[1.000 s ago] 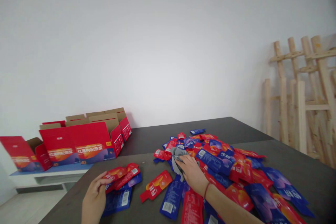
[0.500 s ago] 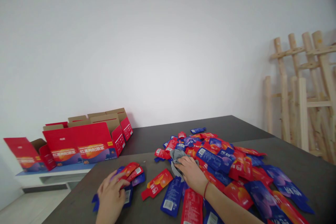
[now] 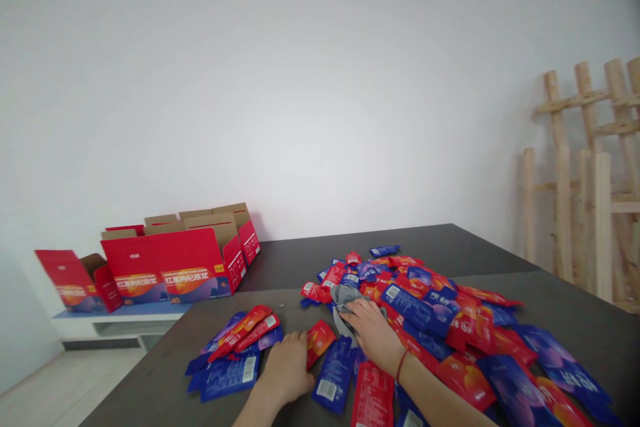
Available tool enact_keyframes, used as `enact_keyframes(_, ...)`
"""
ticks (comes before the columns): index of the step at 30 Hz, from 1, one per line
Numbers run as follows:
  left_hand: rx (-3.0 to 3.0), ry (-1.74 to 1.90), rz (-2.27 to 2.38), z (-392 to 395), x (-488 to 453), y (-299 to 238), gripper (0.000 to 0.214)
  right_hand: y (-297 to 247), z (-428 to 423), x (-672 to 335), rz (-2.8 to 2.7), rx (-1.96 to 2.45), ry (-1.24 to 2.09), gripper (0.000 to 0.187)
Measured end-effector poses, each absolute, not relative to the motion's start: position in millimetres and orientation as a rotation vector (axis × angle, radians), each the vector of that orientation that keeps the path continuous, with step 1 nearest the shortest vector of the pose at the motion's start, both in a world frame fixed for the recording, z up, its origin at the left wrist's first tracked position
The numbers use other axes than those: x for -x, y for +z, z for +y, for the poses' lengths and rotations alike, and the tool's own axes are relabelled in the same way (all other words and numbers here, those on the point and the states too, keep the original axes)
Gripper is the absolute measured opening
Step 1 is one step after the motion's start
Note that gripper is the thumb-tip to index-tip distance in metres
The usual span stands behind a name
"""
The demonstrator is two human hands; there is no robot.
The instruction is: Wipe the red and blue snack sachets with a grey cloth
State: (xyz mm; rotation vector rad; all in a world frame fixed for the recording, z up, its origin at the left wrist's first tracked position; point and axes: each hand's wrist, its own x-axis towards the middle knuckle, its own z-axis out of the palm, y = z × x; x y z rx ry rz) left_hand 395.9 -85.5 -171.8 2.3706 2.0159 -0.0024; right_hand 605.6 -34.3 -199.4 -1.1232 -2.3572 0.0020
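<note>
My left hand (image 3: 287, 367) is curled over the near end of a red pouch (image 3: 320, 341) lying on the table, and hides that end. Just left of it is a loose stack of red and blue pouches (image 3: 240, 340). My right hand (image 3: 367, 328) rests at the left side of a big heap of pouches, its fingers closed over a crumpled grey cloth (image 3: 345, 295). A blue pouch (image 3: 334, 373) and a red pouch (image 3: 373, 395), both with barcodes up, lie between my hands and the near edge.
Open red cartons (image 3: 193, 267) stand at the left on a low white bench (image 3: 80, 327) with a blue top. The heap (image 3: 425, 307) covers the right part of the dark table (image 3: 295, 253). Wooden frames (image 3: 560, 180) lean at the far right, by the white wall.
My left hand has moved right, off the stack of pouches and onto the single red pouch. My right hand stays on the grey cloth. The view has shifted slightly.
</note>
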Motion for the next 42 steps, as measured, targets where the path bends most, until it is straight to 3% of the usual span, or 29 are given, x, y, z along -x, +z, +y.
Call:
enact_keyframes(6, -2.356, 0.093, 2.157, -75, -413, -173, 0.035, -202, -30, -606, -2.337, 1.097, 0.016, 0.046)
enact_keyframes(10, -2.223, 0.602, 2.029, -52, -405, -167, 0.025, -200, -16, -607, -2.254, 1.161, 0.053, 0.047)
enact_keyframes(13, -1.863, 0.924, 1.645, -38, -405, -168, 0.032, -185, -11, -608, -2.036, 1.202, 0.105, 0.046)
enact_keyframes(17, -1.494, 0.867, 1.206, -37, -417, -182, 0.043, -158, -34, -606, -2.021, 1.087, 0.032, 0.041)
enact_keyframes(21, -1.349, 0.69, 0.999, -51, -421, -187, 0.029, -156, -75, -599, -2.466, 0.916, -0.067, 0.037)
enact_keyframes(30, -1.444, 0.478, 0.97, -56, -406, -189, 0.033, -183, -101, -596, -2.647, 0.957, -0.038, 0.043)
enact_keyframes(38, -1.386, 0.606, 1.041, -49, -390, -189, 0.032, -194, -70, -621, -2.481, 1.287, -0.243, 0.019)
enact_keyframes(42, -1.315, 0.73, 1.057, -45, -382, -186, 0.026, -191, -57, -623, -2.317, 1.426, -0.249, 0.025)
